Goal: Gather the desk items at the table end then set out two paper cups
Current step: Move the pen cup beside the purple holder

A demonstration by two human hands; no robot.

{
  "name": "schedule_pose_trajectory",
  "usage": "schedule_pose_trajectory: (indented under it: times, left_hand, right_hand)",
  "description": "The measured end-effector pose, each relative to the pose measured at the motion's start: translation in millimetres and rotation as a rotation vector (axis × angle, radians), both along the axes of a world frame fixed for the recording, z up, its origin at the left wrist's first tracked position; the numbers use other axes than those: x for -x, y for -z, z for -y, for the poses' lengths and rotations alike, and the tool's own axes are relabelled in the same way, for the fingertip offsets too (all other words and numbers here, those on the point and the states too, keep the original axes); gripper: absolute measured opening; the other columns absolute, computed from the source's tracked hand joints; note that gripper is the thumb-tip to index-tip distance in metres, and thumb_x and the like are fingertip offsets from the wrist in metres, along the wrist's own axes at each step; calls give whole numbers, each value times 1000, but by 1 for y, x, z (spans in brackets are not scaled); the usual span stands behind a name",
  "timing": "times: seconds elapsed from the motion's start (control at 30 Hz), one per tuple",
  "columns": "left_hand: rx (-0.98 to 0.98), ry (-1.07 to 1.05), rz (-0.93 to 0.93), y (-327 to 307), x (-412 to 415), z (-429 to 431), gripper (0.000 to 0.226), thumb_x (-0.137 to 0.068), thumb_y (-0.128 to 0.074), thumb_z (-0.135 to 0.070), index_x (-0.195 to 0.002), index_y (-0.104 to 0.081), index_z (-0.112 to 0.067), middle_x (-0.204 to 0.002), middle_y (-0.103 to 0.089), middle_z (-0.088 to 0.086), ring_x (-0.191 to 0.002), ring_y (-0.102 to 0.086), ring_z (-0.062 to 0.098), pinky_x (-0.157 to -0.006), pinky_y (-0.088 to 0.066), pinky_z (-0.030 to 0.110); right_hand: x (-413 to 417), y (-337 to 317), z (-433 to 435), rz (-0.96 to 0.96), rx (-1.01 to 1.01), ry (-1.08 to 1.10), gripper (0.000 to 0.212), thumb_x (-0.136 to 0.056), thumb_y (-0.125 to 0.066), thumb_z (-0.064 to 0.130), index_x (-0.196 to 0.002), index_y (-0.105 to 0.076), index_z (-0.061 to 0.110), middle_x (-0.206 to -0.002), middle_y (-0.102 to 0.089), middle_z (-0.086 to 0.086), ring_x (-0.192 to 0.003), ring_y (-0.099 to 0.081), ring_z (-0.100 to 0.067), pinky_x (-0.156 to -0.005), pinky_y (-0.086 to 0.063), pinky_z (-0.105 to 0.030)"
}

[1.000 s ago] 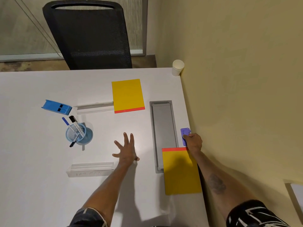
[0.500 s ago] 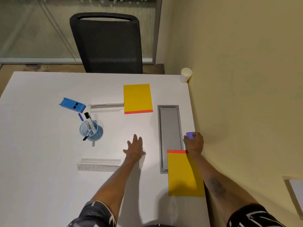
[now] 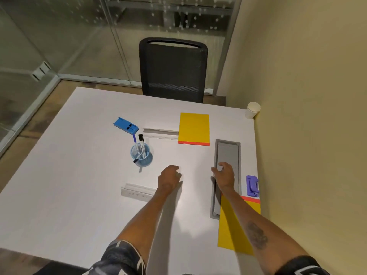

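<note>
While the left hand (image 3: 170, 176) curls empty, the right hand (image 3: 224, 174) hovers empty, fingers loose.

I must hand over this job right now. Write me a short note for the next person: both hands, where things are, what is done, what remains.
Left hand: empty, over the table.
Right hand: empty, above the grey cable tray.
Purple hole punch sits by the wall, beside the near yellow pad.
Far yellow pad, blue stapler and pen cup are scattered.
Paper cup stands in the far corner.
Left: gather everything, set out two cups.
</note>
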State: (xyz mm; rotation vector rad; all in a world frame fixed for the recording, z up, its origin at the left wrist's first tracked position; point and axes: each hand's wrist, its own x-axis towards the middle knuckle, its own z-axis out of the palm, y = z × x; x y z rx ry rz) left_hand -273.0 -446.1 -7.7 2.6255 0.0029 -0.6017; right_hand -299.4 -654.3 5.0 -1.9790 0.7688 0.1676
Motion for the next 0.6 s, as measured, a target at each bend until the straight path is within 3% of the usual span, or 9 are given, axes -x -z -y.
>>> schedule_pose_trajectory:
  times: [0.07, 0.13, 0.2, 0.33, 0.5, 0.6]
  left_hand:
    - [23, -52, 10, -7, 1, -13, 37, -102, -49, -31, -138, -56, -24, -149, -50, -8, -136, -49, 18, -110, -39, 34]
    - [61, -99, 47, -13, 3, -26, 36, -101, -50, -32, -135, -58, -24, -147, -51, -10, -134, -51, 17, -109, -41, 34]
    - [106, -125, 94, -19, 4, -39, 35, -101, -51, -35, -134, -59, -24, -144, -54, -11, -129, -55, 16, -107, -45, 35]
    - [180, -208, 218, -32, 4, -66, 28, -99, -54, -37, -122, -63, -26, -129, -62, -13, -106, -67, 12, -91, -48, 30]
    - [237, -408, 302, -41, -8, -103, 25, -98, -54, -39, -113, -61, -21, -113, -68, -6, -90, -68, 16, -86, -55, 34]
    - [253, -490, 311, -41, -15, -119, 29, -101, -51, -37, -120, -61, -18, -123, -62, -4, -97, -68, 18, -87, -55, 34]
  right_hand:
    - [-5, -1, -15, 11, -42, -27, 41, -95, -64, 20, -132, -56, 4, -143, -48, -13, -123, -54, -26, -67, -42, 3]
    - [-10, -3, -30, 30, -69, -57, 38, -96, -63, 20, -131, -57, 5, -144, -47, -12, -129, -53, -27, -53, -41, -1]
    - [-16, -6, -45, 50, -67, -101, 37, -97, -62, 18, -131, -58, 5, -143, -49, -12, -128, -55, -28, -64, -44, -6]
    - [-30, -8, -70, 51, -120, -153, 33, -97, -61, 11, -127, -60, 0, -136, -57, -17, -119, -61, -37, -97, -50, -40]
    - [-47, -6, -97, 50, -184, -213, 26, -96, -58, 5, -121, -63, -1, -128, -63, -17, -115, -64, -39, -102, -51, -48]
    - [-55, -6, -111, 39, -206, -238, 26, -96, -56, 3, -120, -64, -2, -126, -64, -18, -115, -64, -39, -102, -51, -51]
